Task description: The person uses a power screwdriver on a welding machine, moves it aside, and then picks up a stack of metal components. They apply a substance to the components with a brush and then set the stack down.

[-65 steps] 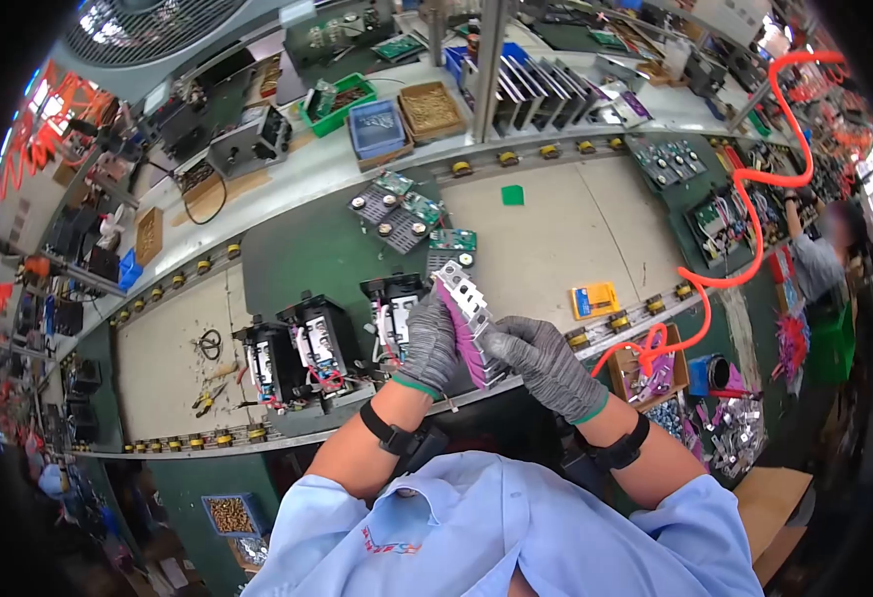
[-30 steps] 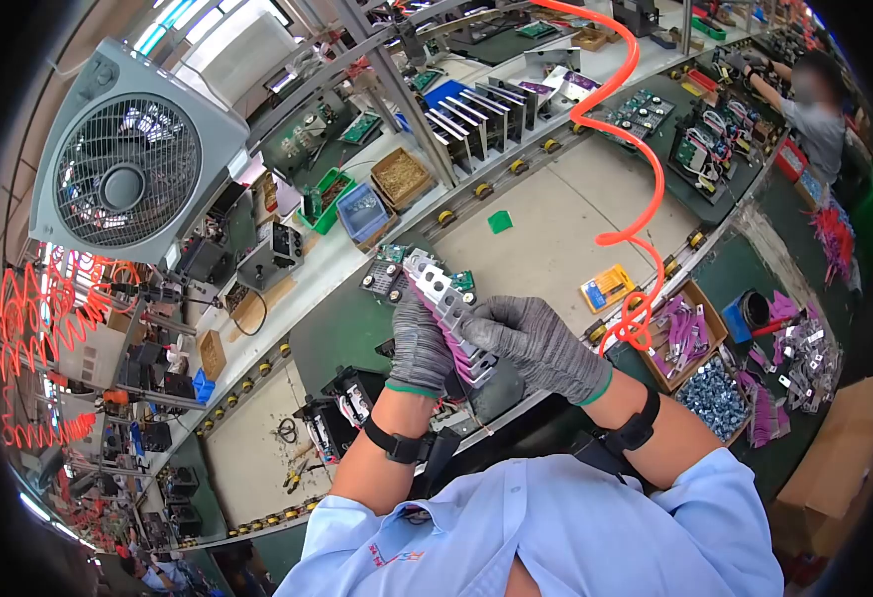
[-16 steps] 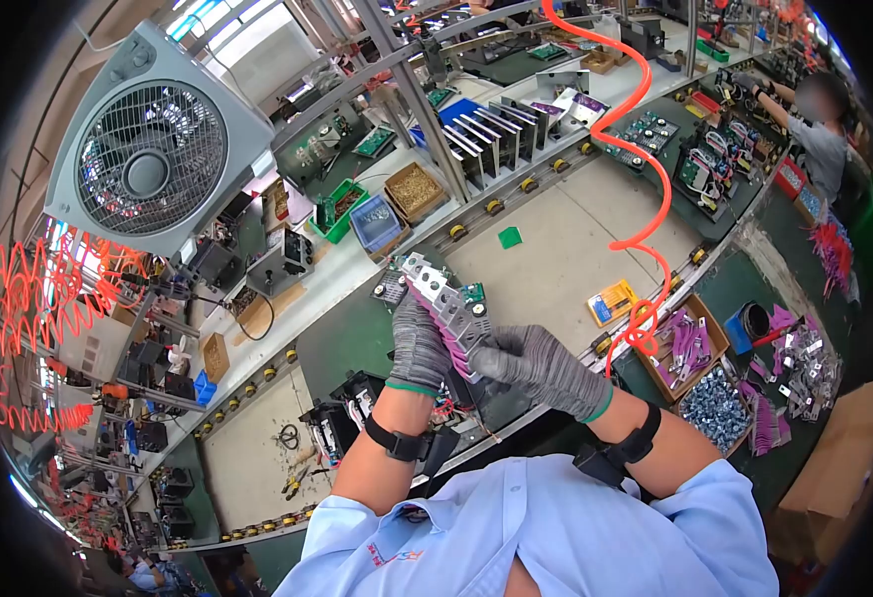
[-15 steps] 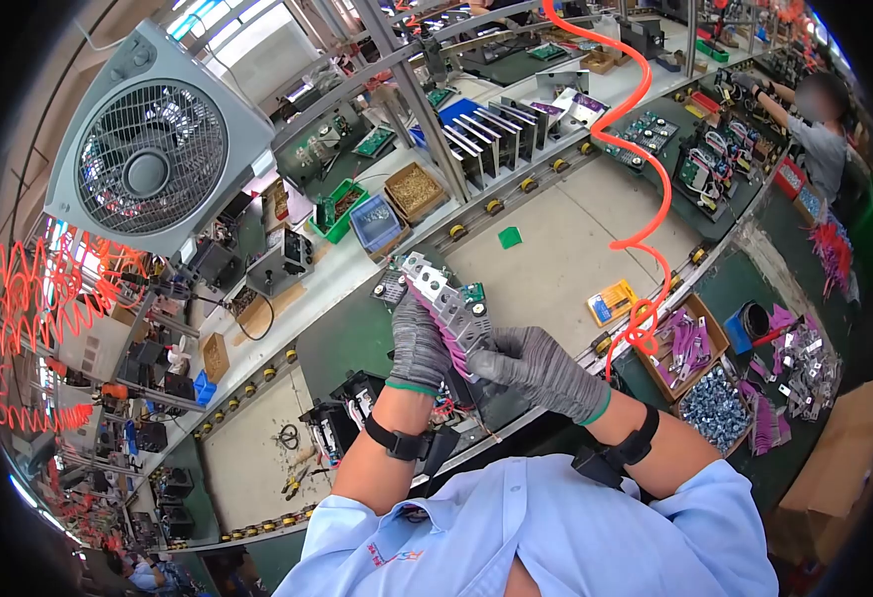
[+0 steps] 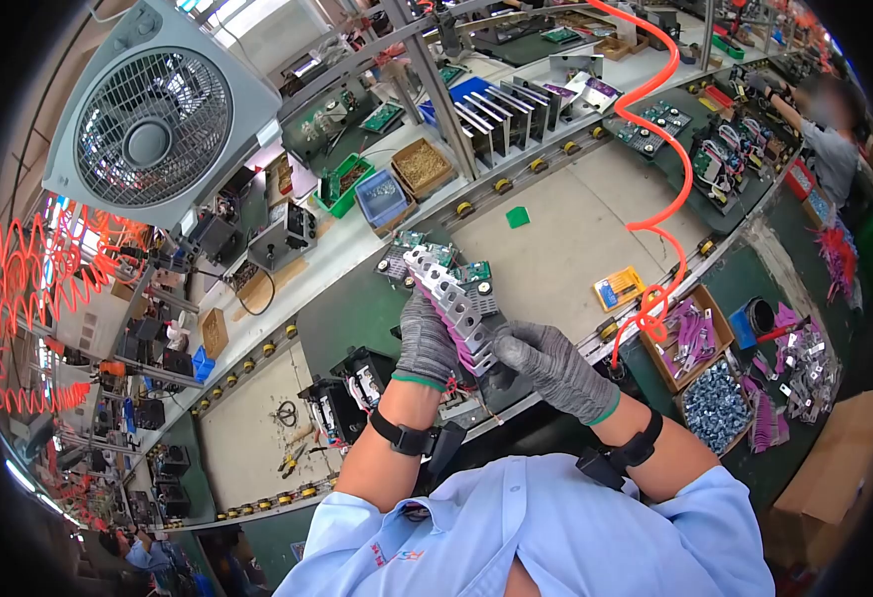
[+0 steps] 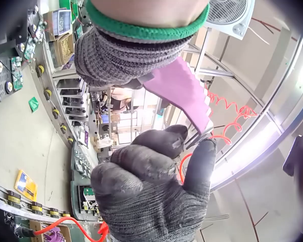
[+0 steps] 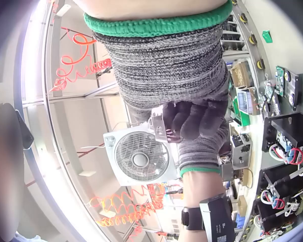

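Observation:
In the head view, my gloved left hand grips a fanned stack of bent metal brackets, bare metal with holes on top and purple film along the side. My gloved right hand is at the stack's near end. From the left wrist view, its thumb and forefinger pinch at the tip of the purple-sided brackets, while its other fingers are curled. In the right wrist view, a metal bracket edge shows beside dark gloved fingers; the rest of the stack is hidden.
Black units with wiring and circuit boards lie on the bench. At right stand a box of purple brackets, a heap of screws and loose metal brackets. An orange coiled hose hangs nearby; a fan stands at upper left.
The head view has turned, bringing the fan fully in. My left hand keeps its grip on the brackets. My right hand has shifted slightly right, toward the stack's near end.

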